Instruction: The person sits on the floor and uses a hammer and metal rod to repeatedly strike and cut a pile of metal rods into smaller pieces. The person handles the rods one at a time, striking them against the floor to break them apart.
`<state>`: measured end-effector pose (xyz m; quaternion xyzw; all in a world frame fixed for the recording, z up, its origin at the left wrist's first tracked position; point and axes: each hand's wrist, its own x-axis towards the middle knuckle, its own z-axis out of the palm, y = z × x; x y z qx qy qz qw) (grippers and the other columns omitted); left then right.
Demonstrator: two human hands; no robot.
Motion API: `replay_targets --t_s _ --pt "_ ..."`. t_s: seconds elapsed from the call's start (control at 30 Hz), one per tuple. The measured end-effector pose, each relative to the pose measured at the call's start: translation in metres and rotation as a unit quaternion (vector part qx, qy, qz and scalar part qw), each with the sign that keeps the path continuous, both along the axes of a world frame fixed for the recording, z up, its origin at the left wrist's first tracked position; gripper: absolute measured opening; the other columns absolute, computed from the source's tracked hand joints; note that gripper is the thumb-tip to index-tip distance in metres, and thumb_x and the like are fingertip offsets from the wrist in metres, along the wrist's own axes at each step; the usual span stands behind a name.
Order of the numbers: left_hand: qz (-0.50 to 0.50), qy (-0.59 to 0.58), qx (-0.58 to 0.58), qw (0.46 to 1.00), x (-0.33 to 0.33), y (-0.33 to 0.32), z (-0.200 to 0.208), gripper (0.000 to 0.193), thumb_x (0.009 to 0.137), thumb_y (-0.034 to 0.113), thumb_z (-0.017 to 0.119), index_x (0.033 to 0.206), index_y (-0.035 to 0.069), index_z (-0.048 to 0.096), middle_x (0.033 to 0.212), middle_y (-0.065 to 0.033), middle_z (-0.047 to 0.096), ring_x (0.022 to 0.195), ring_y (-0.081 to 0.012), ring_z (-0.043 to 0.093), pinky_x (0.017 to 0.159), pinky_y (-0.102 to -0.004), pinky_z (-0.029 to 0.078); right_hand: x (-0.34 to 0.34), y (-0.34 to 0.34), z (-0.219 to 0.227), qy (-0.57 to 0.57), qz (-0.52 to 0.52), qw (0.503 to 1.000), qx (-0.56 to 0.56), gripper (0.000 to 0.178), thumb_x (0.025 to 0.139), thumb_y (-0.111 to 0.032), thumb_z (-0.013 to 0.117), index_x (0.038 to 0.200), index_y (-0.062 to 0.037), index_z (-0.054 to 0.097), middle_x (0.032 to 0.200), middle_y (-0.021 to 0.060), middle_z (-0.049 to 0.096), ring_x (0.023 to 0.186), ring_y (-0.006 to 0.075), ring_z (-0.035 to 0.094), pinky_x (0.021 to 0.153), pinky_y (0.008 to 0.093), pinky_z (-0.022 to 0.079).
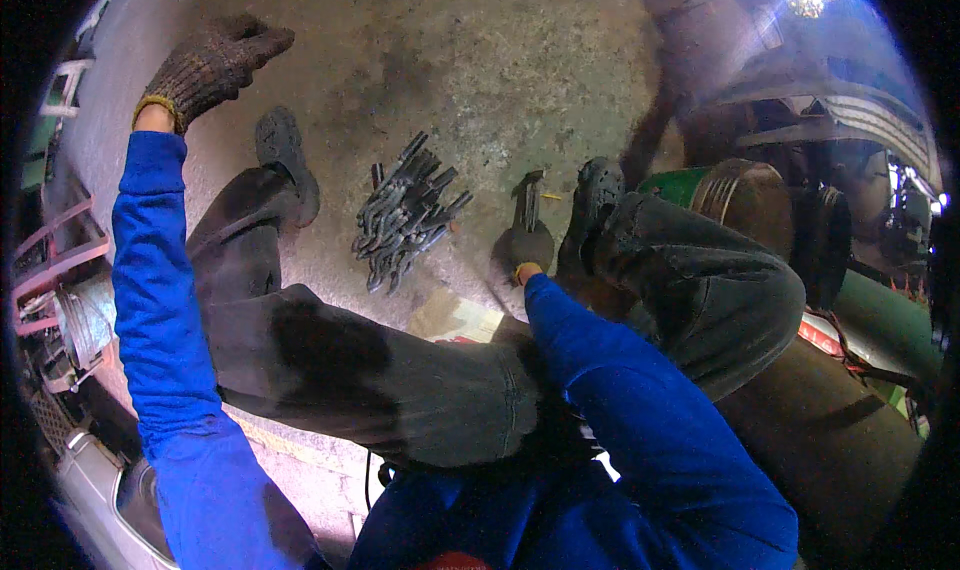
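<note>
My left hand [212, 68], in a dark knitted glove, is stretched out over the floor at the far left. Its fingers are loosely bent, and no object shows in them. My right hand [526, 248], also gloved and in shadow, is low between my legs near my right shoe. It is closed on a metal rod [531, 202], whose bent end points away from me. Part of the rod is hidden by the glove. Left of it, on the concrete, lies a pile of dark metal rods [408, 208], some with hooked ends.
A flattened piece of cardboard [455, 318] lies in front of my thighs. At the right stand a green drum-like container [740, 195] and a large dark cylinder [815, 435]. Pink metal framing [62, 245] and a silver roll-shaped object [88, 320] line the left side.
</note>
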<state>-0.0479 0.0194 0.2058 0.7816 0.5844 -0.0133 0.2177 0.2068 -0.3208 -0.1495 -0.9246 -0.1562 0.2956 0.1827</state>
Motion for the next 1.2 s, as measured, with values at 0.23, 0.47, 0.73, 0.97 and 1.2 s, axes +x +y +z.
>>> replay_targets --t_s 0.23,0.47,0.73,0.97,1.2 --pt "-0.004 -0.002 -0.038 0.999 -0.01 0.007 -0.002 0.063 0.087 0.06 0.064 0.119 0.006 0.07 0.099 -0.0089 0.072 0.077 -0.0169 0.067 0.065 -0.0324 0.055 0.001 -0.016 -0.03 0.032 0.016 0.999 0.002 0.036 0.087 -0.036 0.065 0.103 -0.0037 0.069 0.09 0.0188 0.073 0.083 0.0372 0.07 0.071 0.0453 0.052" --pt "-0.015 -0.01 -0.048 0.999 -0.005 0.009 -0.003 0.063 0.087 0.06 0.065 0.114 0.003 0.07 0.089 -0.0077 0.07 0.072 -0.0164 0.064 0.062 -0.0316 0.054 0.002 0.013 0.015 0.0 0.076 0.994 0.074 0.029 0.088 -0.029 0.063 0.104 -0.0053 0.068 0.091 0.0196 0.073 0.083 0.0367 0.071 0.073 0.0449 0.052" --pt "-0.015 -0.002 -0.053 0.998 -0.013 0.006 -0.001 0.049 0.092 0.053 0.063 0.112 0.008 0.07 0.088 -0.0007 0.065 0.069 -0.0114 0.058 0.059 -0.0277 0.049 -0.008 0.034 0.014 0.07 0.125 0.989 0.044 0.032 0.082 -0.034 0.066 0.101 -0.0076 0.069 0.093 0.0241 0.071 0.09 0.0449 0.068 0.08 0.0524 0.052" --pt "-0.004 0.012 -0.049 0.999 -0.019 0.009 -0.005 0.05 0.092 0.054 0.062 0.113 0.01 0.07 0.093 -0.0005 0.067 0.071 -0.0114 0.06 0.06 -0.027 0.05 -0.005 0.026 0.008 0.073 0.123 0.989 0.029 0.034 0.083 -0.039 0.065 0.1 -0.0095 0.071 0.093 0.021 0.072 0.092 0.0439 0.068 0.079 0.0513 0.053" --pt "-0.133 0.01 0.056 0.99 -0.046 0.02 -0.018 0.047 0.092 0.05 0.063 0.113 0.008 0.07 0.09 -0.0033 0.067 0.071 -0.0126 0.061 0.06 -0.0283 0.051 -0.004 0.029 0.007 0.024 0.191 0.98 -0.041 0.038 0.085 -0.037 0.063 0.106 -0.0058 0.07 0.1 0.0241 0.071 0.097 0.0446 0.068 0.084 0.0506 0.052"
